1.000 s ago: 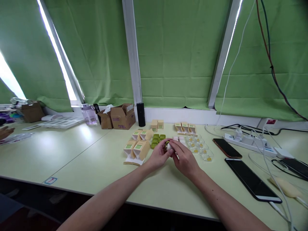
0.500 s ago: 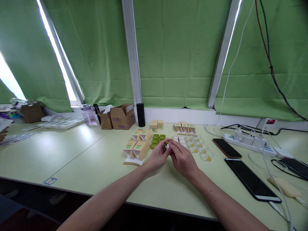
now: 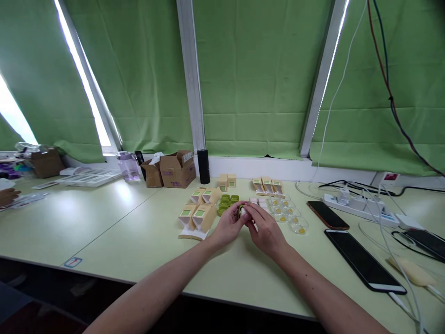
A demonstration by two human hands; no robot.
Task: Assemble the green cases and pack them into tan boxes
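Note:
My left hand (image 3: 227, 225) is closed around a small green container with a white part (image 3: 242, 211), mostly hidden by fingers. The fingertips of my right hand (image 3: 264, 230) press on the same piece from the right. Just behind my hands stand several square green containers (image 3: 225, 203). Small pale pink blocks (image 3: 259, 201) lie partly covered behind my right hand. Clear domed pieces with yellow centres (image 3: 282, 209) sit to its right. Left of my hands, several open kraft boxes (image 3: 203, 214) with green labels stand with their flaps out.
More kraft boxes (image 3: 267, 184) stand at the back. A cardboard carton (image 3: 177, 170), a black cylinder (image 3: 203, 166) and a bottle (image 3: 128, 165) line the wall. Phones (image 3: 363, 260), a power strip (image 3: 359, 207) and cables occupy the right. Another person's hand (image 3: 7, 196) shows at the far left.
My hands stay in nearly the same place, with only slight finger movement on the green container. At the far left, the other person's hand has shifted.

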